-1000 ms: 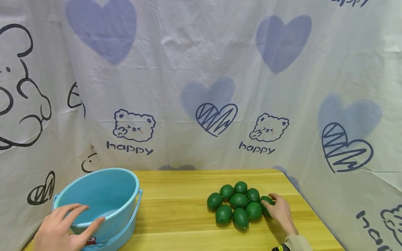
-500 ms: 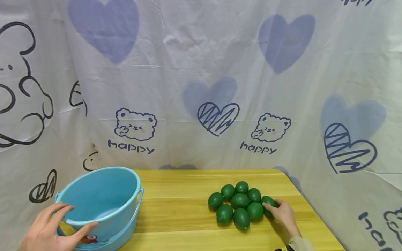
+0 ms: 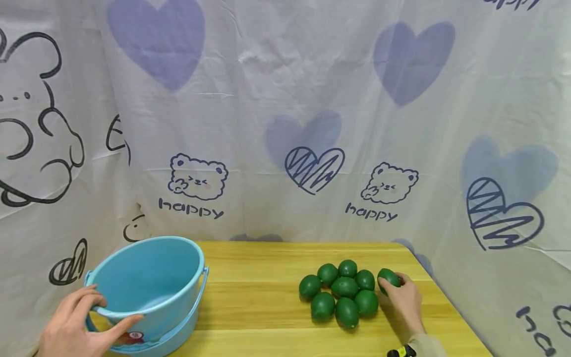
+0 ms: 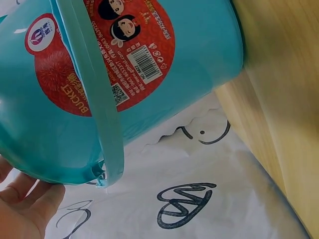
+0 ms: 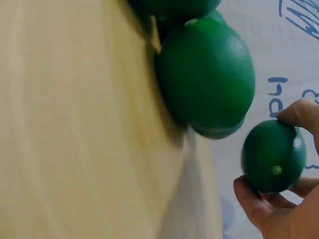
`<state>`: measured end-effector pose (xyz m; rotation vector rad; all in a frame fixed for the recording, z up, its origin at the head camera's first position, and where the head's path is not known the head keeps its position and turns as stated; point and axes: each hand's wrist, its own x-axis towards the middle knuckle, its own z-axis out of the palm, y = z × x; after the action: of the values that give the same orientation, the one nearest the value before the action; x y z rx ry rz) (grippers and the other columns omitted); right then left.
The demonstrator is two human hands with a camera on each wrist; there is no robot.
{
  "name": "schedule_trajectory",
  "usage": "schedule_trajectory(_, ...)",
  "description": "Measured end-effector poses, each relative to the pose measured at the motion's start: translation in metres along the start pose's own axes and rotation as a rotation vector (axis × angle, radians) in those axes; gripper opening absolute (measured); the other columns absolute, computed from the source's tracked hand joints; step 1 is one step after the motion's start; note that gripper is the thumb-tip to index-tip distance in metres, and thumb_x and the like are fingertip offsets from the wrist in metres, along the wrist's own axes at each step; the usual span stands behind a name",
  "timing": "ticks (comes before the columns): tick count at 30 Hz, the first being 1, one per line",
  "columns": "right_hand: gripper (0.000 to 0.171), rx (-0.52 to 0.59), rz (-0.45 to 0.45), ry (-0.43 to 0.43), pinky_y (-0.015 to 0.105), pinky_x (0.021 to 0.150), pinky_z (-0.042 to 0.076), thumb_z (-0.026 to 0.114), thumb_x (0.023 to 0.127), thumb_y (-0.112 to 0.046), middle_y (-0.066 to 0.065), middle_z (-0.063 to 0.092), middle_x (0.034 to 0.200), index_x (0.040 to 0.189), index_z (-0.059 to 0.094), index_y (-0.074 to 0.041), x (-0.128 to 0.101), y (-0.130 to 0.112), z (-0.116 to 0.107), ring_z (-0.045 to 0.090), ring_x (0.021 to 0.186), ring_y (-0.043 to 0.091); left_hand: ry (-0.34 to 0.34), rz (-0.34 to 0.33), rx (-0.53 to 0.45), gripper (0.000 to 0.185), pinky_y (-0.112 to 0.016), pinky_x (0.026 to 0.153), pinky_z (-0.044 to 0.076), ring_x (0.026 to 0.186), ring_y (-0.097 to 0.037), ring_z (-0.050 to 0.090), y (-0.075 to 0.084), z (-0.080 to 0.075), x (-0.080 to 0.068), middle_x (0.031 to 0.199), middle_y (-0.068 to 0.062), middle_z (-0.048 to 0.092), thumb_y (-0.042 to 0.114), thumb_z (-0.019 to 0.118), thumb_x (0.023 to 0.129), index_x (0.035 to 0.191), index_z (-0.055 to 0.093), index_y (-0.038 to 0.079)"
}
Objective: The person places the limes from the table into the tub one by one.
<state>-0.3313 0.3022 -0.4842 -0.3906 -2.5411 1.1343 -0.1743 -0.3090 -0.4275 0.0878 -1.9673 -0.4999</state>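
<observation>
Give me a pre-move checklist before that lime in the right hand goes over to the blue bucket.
1. Right hand grips one green lime: ok.
2. Held lime is apart from the pile of limes: ok.
3. Left hand holds the blue bucket by its rim: ok.
4. Bucket mouth is open and faces the limes: ok.
5. Wooden table between pile and bucket is bare: ok.
6. Bucket stands fully on the table: cannot tell.

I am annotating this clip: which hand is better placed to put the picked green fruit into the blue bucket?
Probably the right hand: it already grips the green fruit, apart from the pile. The left hand holds the blue bucket by its rim.
</observation>
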Motion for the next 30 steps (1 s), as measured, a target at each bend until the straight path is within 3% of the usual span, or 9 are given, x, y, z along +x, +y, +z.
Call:
schedule_trajectory(7, 0.061, 0.082, -0.055, 0.019, 0.041, 0.077, 0.053, 0.067, 0.091, -0.04, 0.028, 0.055, 0.129, 0.136, 0.05, -0.001, -0.001, -0.019, 0.0, 0.061, 0.103, 0.039, -0.004, -0.016, -0.024, 0.075, 0.002, 0.079, 0.017, 0.088, -0.041, 0.059, 0.003, 0.001, 0.0, 0.1, -0.022, 0.064, 0.048, 0.097, 0.029, 0.077, 0.06, 0.004)
schedule_trajectory(16, 0.062, 0.085, -0.076, -0.046, 0.051, 0.086, 0.051, 0.068, 0.089, -0.038, 0.028, 0.057, 0.128, 0.139, 0.049, -0.006, -0.005, -0.047, 0.012, 0.06, 0.107, 0.04, 0.0, -0.015, -0.045, 0.074, 0.006, 0.084, 0.014, 0.089, -0.042, 0.059, 0.005, 0.002, -0.002, 0.098, -0.024, 0.064, 0.045, 0.097, 0.029, 0.075, 0.059, 0.003)
schedule_trajectory(23, 0.058, 0.177, -0.073, -0.12, 0.047, 0.085, 0.052, 0.071, 0.088, -0.037, 0.021, 0.058, 0.129, 0.138, 0.052, -0.013, -0.015, -0.061, 0.032, 0.06, 0.108, 0.034, 0.01, -0.072, -0.022, 0.075, 0.004, 0.081, 0.019, 0.091, -0.044, 0.06, 0.008, 0.001, -0.007, 0.101, -0.024, 0.065, 0.04, 0.099, 0.026, 0.077, 0.059, 0.003)
schedule_trajectory(24, 0.058, 0.191, -0.075, -0.135, 0.045, 0.083, 0.053, 0.071, 0.087, -0.037, 0.02, 0.058, 0.128, 0.137, 0.053, -0.015, -0.018, -0.064, 0.035, 0.061, 0.106, 0.033, 0.018, -0.074, -0.026, 0.075, 0.005, 0.083, 0.018, 0.091, -0.045, 0.06, 0.008, 0.002, -0.007, 0.102, -0.025, 0.065, 0.039, 0.099, 0.026, 0.077, 0.059, 0.002)
schedule_trajectory(25, 0.057, 0.206, -0.078, -0.152, 0.043, 0.082, 0.053, 0.072, 0.087, -0.037, 0.019, 0.059, 0.127, 0.136, 0.054, -0.016, -0.02, -0.066, 0.038, 0.062, 0.104, 0.032, 0.019, -0.085, -0.026, 0.074, 0.003, 0.09, 0.024, 0.092, -0.045, 0.06, 0.01, 0.002, -0.008, 0.103, -0.026, 0.065, 0.038, 0.099, 0.027, 0.078, 0.059, 0.002)
schedule_trajectory(30, 0.053, 0.227, -0.104, -0.223, 0.04, 0.076, 0.055, 0.075, 0.085, -0.031, 0.016, 0.062, 0.122, 0.133, 0.057, -0.019, -0.028, -0.08, 0.048, 0.064, 0.097, 0.027, 0.056, -0.046, -0.047, 0.076, 0.003, 0.09, 0.025, 0.087, -0.042, 0.059, 0.011, 0.006, -0.008, 0.1, -0.025, 0.064, 0.052, 0.096, 0.031, 0.076, 0.06, 0.002)
